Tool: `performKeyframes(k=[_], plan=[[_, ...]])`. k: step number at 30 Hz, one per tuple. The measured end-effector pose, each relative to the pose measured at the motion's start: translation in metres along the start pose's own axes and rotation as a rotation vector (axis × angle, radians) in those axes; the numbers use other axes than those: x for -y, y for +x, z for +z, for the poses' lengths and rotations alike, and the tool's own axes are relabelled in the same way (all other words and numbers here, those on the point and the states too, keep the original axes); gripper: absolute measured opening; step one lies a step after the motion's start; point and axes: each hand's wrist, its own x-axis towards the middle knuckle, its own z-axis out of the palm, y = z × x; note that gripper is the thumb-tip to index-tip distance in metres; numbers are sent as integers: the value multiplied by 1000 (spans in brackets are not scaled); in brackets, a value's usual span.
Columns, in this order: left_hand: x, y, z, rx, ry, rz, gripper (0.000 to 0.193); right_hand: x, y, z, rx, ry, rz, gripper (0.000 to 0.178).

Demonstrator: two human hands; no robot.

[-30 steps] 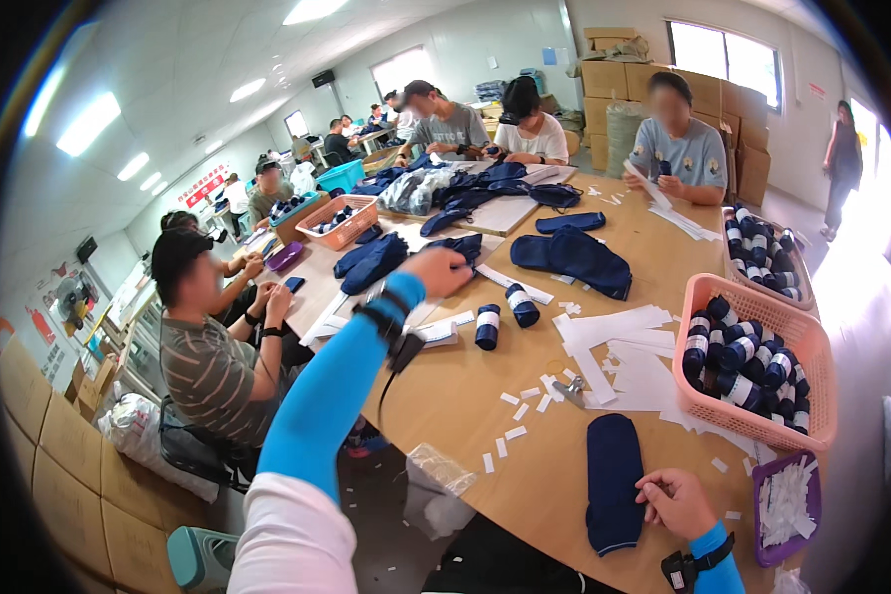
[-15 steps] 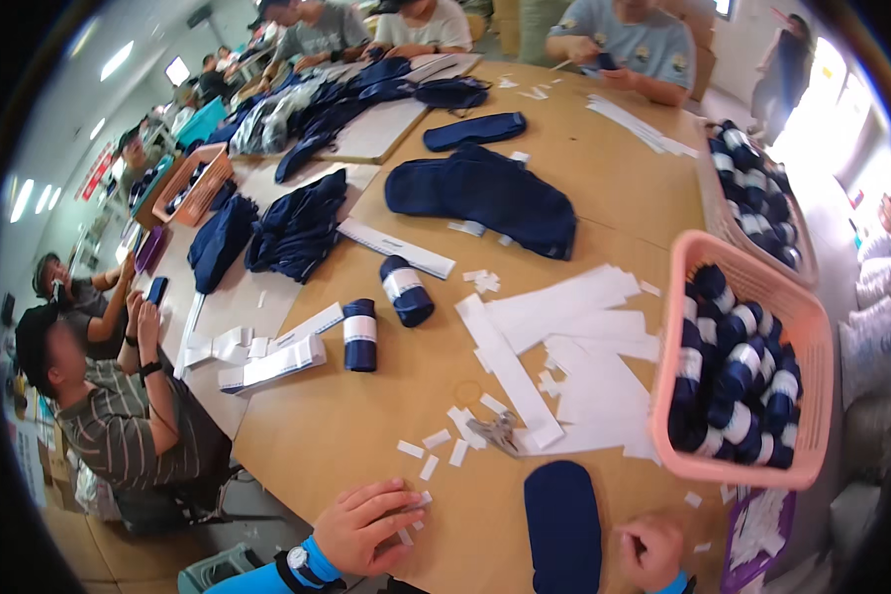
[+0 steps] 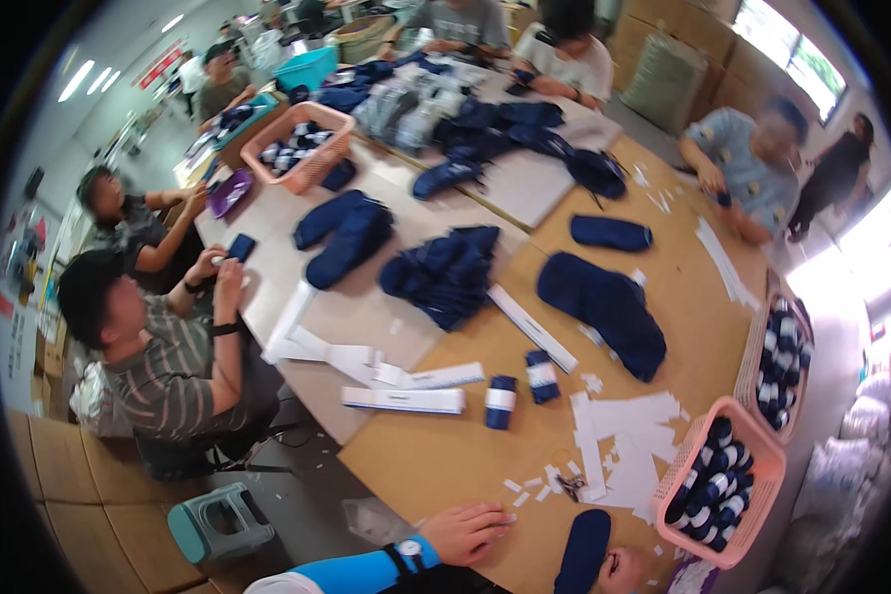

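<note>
Here the left hand [image 3: 465, 533] lies flat at the near edge of the wooden surface [image 3: 436, 465], palm down, grip spread and holding nothing, its fingertips [image 3: 500, 517] among small white paper scraps [image 3: 530, 487]. A blue sleeve and a wristwatch [image 3: 406, 550] cover the forearm. The right hand [image 3: 619, 569] sits at the same edge, its grip closed on the lower end of a flat navy sock [image 3: 581, 549] that points away from the person.

Further in from the edge, a stack of white paper bands [image 3: 624, 445] lies beside a pink basket [image 3: 752, 495] of rolled navy socks at the right edge. Two banded sock rolls [image 3: 518, 389] stand near the middle, with a long white label strip [image 3: 403, 399] to their left. Navy sock piles [image 3: 604, 307] spread beyond. A person in a striped shirt [image 3: 158, 366] sits at the left edge, and a grey-green stool [image 3: 218, 520] stands on the floor below.
</note>
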Motion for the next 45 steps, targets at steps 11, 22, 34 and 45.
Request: performKeyframes(k=[11,22,34,45], plan=[[-2,-53,-48,209,-340,-94,39,-46,-15,5,301,-12,407,25],[-2,-155,-124,389,-364,-395,33,-55,-4,24,307,-181,596,24],[0,-117,-163,458,-310,-537,34,-23,-17,13,247,43,649,31],[85,-147,-173,1021,-235,-587,66,6,-49,16,122,-28,628,26]])
